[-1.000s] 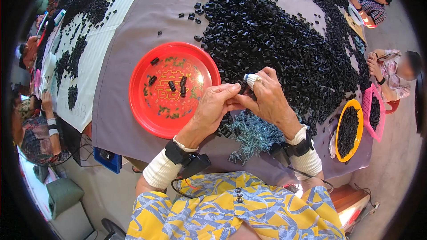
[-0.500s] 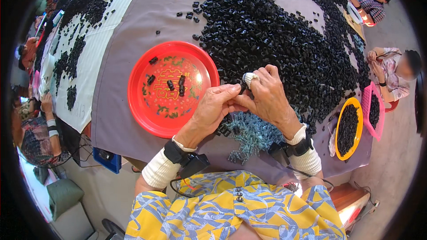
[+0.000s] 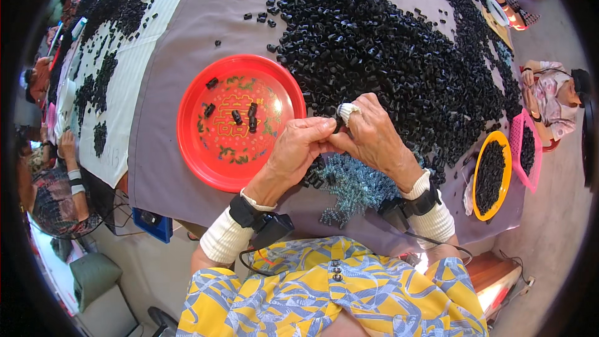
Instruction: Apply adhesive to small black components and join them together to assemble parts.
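My left hand (image 3: 294, 150) and my right hand (image 3: 373, 134) meet over the near edge of the black heap. Both pinch a small black plastic piece (image 3: 338, 125) between their fingertips; most of it is covered. White wrapping covers one finger of my right hand. To the left, a round red tray (image 3: 190, 159) with a printed pattern carries several black cylindrical pieces (image 3: 252, 117). Under my right wrist lies a pile of small translucent bluish pieces (image 3: 359, 193). Beyond my hands spreads a large heap of short black tubular pieces (image 3: 387, 50).
On the right stand a yellow oval basin (image 3: 506, 150) of black pieces and a pink basket (image 3: 516, 143). A grey cloth (image 3: 159, 125) covers the table. Co-workers sit along the right side (image 3: 558, 97) and far left (image 3: 59, 184). A blue bin (image 3: 151, 226) stands below the table's left edge.
My hands stay together around the black piece, with only slight finger movement. The view has shifted a little; the tray's contents look the same.
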Available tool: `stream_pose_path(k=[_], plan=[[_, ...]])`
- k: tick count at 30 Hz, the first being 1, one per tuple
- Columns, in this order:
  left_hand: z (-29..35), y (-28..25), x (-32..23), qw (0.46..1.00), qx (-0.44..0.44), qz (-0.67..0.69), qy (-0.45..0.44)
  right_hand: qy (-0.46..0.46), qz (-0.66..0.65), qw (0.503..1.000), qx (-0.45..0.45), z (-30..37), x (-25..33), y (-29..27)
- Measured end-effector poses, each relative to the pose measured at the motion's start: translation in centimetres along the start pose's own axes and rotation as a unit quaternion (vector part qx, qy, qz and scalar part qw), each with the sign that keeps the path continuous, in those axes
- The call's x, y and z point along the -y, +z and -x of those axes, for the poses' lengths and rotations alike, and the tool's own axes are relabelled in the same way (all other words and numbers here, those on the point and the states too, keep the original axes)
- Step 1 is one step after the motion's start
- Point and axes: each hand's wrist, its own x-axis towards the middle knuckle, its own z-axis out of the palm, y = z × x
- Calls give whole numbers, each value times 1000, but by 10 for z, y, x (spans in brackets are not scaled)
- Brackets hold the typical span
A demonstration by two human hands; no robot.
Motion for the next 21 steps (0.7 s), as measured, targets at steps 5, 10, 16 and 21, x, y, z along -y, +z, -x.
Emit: stream_pose_path(k=[5,10,16,21], plan=[[2,7,-6,999,-24,-41,-18,-4,-36,999,-40,4,-2,5],[-1,4,-5,998,7,-59,-11,-14,-21,1000,-9,-5,-6,-8],[-2,0,-4,995,-40,-76,-42,0,-12,1000,1,-3,-10,-8],[5,7,-5,983,-36,-178,8,-30,-8,999,11,-1,-9,-2]])
